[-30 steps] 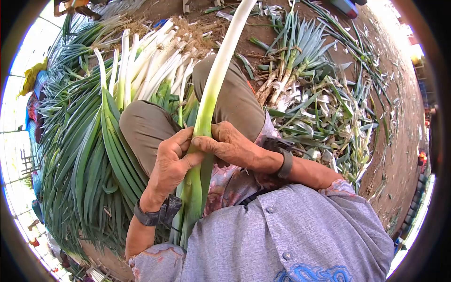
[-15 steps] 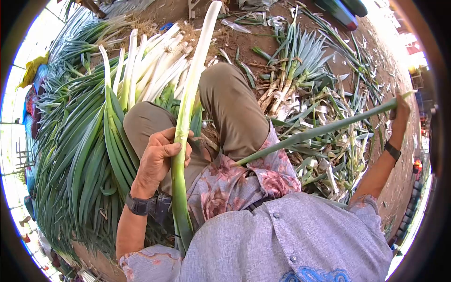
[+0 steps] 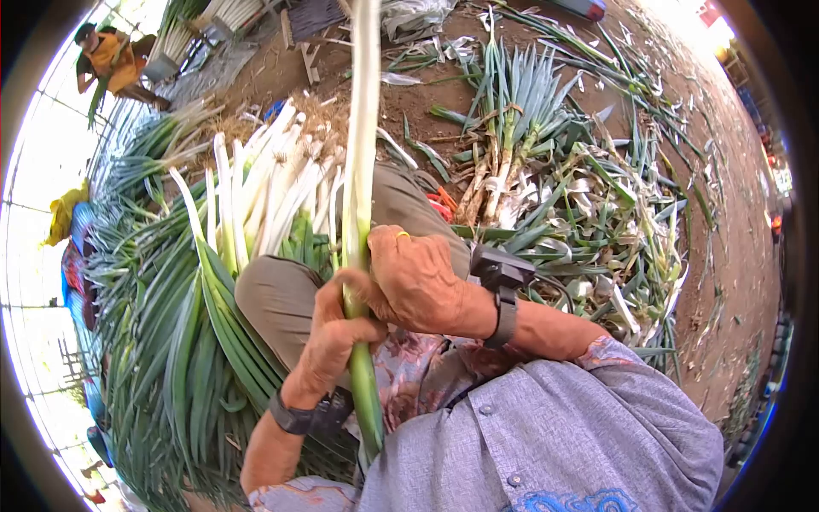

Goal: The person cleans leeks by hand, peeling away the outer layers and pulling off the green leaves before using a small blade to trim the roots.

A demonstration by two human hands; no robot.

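Observation:
A long leek (image 3: 363, 154) stands nearly upright before me, its white shank pointing up and its green part running down against my shirt. My left hand (image 3: 337, 320) wraps round the leek's pale-green middle. Just above it, my right hand (image 3: 418, 277) is closed with its fingertips against the leek; the exact pinch is hidden behind the knuckles. To the left lies a large pile of leeks (image 3: 171, 316), white ends up toward the top. Beyond my knees, a few untrimmed leeks (image 3: 503, 154) rest on the ground.
Stripped leaves (image 3: 597, 247) lie heaped at the right on the brown soil (image 3: 725, 256). Another person (image 3: 115, 64) in an orange top is at the upper left. A yellow cloth (image 3: 64, 213) hangs at the left edge. Clear plastic (image 3: 414, 17) lies at the top.
My right hand has come from far right, where it held a stretched green leaf, to the leek beside my left hand. That leaf is out of its grasp. The view has shifted.

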